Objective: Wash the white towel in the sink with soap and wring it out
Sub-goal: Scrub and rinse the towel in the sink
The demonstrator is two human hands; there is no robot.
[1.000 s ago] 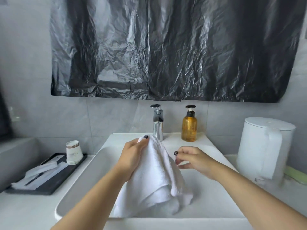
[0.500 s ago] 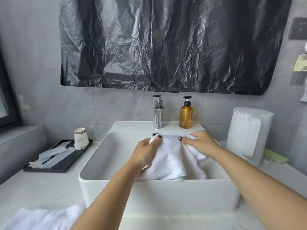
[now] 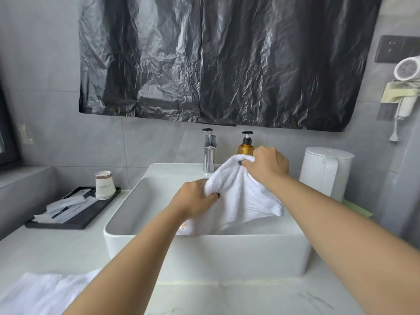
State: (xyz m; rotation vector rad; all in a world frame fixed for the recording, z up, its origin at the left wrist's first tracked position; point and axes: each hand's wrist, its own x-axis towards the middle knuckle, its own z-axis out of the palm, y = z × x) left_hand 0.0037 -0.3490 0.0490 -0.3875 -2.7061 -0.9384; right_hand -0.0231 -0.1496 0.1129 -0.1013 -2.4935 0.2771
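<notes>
A white towel (image 3: 241, 196) hangs over the white rectangular sink (image 3: 204, 251), stretched between both hands. My left hand (image 3: 193, 201) grips its lower left edge above the basin. My right hand (image 3: 267, 165) grips the upper corner, raised near the back rim. Behind the sink stand a chrome faucet (image 3: 209, 153) and an amber soap pump bottle (image 3: 246, 144), partly hidden by my right hand. No water runs from the faucet.
A white lidded bin (image 3: 326, 171) stands right of the sink. A black tray (image 3: 72, 214) with packets and stacked paper cups (image 3: 104, 184) lies on the left counter. Another white cloth (image 3: 43, 292) lies at the front left. A hair dryer (image 3: 406, 87) hangs on the right wall.
My right hand has lifted the towel's corner up and to the right, and my left hand has dropped lower, spreading the towel. The camera has pulled back slightly.
</notes>
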